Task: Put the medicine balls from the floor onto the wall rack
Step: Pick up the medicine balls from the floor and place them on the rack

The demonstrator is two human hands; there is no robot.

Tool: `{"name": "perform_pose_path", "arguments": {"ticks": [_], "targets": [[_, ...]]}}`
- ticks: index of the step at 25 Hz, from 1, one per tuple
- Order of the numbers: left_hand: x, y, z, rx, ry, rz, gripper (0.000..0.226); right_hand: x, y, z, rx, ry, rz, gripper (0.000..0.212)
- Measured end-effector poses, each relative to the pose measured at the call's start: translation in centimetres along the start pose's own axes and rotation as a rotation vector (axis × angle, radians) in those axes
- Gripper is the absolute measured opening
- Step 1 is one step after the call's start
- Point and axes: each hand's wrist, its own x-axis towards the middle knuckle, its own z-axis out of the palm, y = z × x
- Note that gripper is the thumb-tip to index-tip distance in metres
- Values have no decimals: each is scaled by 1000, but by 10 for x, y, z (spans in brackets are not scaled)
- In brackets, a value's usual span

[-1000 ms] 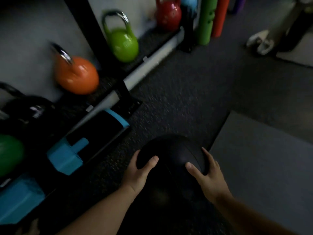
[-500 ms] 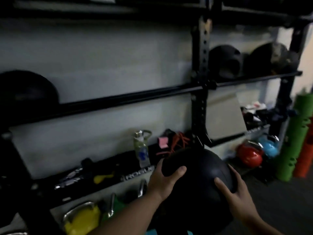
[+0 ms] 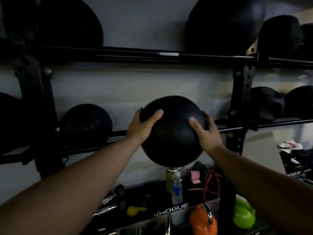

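Observation:
A black medicine ball [image 3: 172, 133] is held in the air in front of the wall rack's middle rail [image 3: 237, 128]. My left hand [image 3: 144, 126] grips its left side and my right hand [image 3: 203, 131] grips its right side, thumbs on the near face. The ball sits at about the height of the middle rail, in a gap between a racked black ball [image 3: 86, 123] on the left and the black upright [image 3: 240, 107] on the right. Whether it touches the rail is hidden by the ball itself.
Large black balls [image 3: 225, 24] rest on the upper rail [image 3: 135, 55], with others at the right [image 3: 265, 104]. Below are a shelf marked ROGUE [image 3: 171, 212], bottles [image 3: 177, 189], an orange cord [image 3: 211, 184], and orange [image 3: 203, 221] and green [image 3: 243, 216] kettlebells.
Both hands lifted the ball from the floor to the height of the rack's middle rail. My view swung up from the floor to the wall rack.

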Motion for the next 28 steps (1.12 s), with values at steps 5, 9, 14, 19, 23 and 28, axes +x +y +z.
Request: {"name": "perform_pose_path", "arguments": {"ticks": [5, 9, 14, 19, 23, 28], "targets": [[66, 1, -50, 24, 103, 6, 149, 77, -2, 83, 97, -159, -5, 112], [108, -19, -49, 139, 210, 52, 148, 148, 21, 133, 198, -201, 68, 89], [150, -69, -50, 315, 276, 84, 119, 190, 73, 189, 194, -278, -7, 82], [156, -81, -57, 410, 340, 81, 123, 199, 91, 199, 190, -269, -33, 100], [132, -36, -62, 584, 199, -65, 103, 196, 66, 158, -232, -503, -46, 96], [96, 16, -79, 906, 61, -34, 61, 183, 26, 62, -770, -509, -7, 89]]}}
